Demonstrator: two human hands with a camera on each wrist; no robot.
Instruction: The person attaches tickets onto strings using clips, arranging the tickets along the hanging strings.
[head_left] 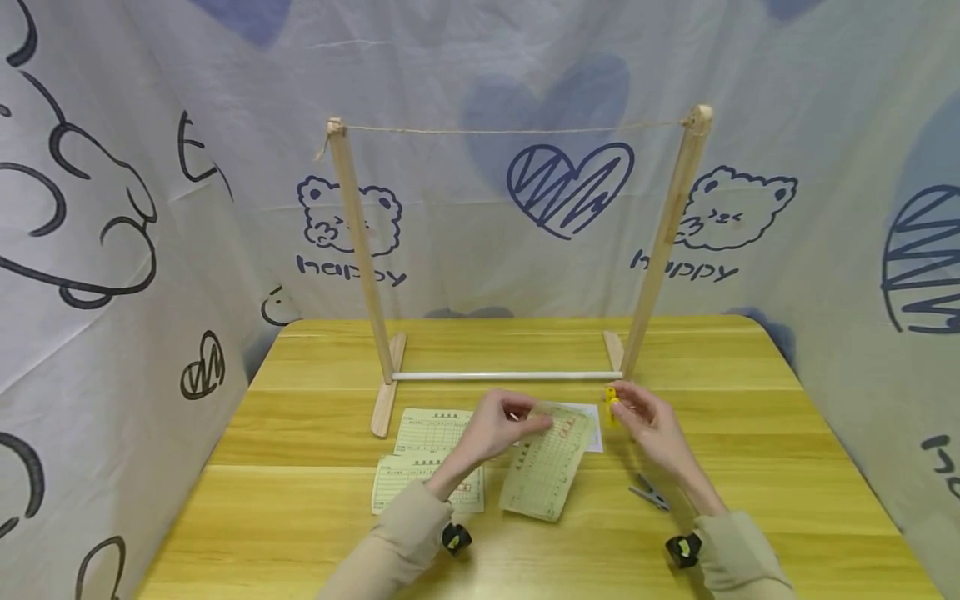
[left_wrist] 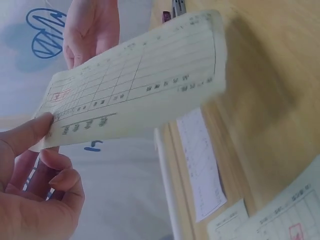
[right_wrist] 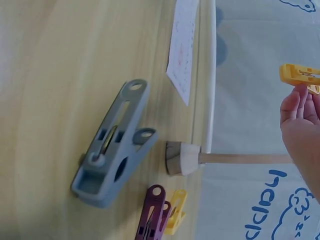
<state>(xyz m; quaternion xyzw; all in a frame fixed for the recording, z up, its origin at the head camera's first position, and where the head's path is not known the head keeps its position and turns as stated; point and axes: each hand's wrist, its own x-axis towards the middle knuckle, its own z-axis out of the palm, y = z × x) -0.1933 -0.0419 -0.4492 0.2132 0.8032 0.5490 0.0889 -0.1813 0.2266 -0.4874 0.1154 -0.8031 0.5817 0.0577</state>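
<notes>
My left hand (head_left: 497, 429) pinches a pale yellow receipt slip (head_left: 546, 471) near its upper edge, thumb on the printed face. The slip hangs tilted above the table, its grid and red stamp showing in the left wrist view. To its right, my right hand (head_left: 651, 423) holds a yellow clothespin (head_left: 612, 405) upright at the fingertips, apart from the slip. A grey clothespin (right_wrist: 112, 145) lies on the table below the right hand. Past it in the right wrist view are a purple clothespin (right_wrist: 151, 212) and another yellow clothespin (right_wrist: 175, 212).
Two receipt slips, a rear one (head_left: 423, 429) and a front one (head_left: 390, 485), lie left on the wooden table (head_left: 300, 500). A white printed sheet (head_left: 595, 437) lies partly behind the held slip. Behind stands a wooden frame (head_left: 360, 242) with a string (head_left: 487, 132) and white bottom bar (head_left: 502, 376).
</notes>
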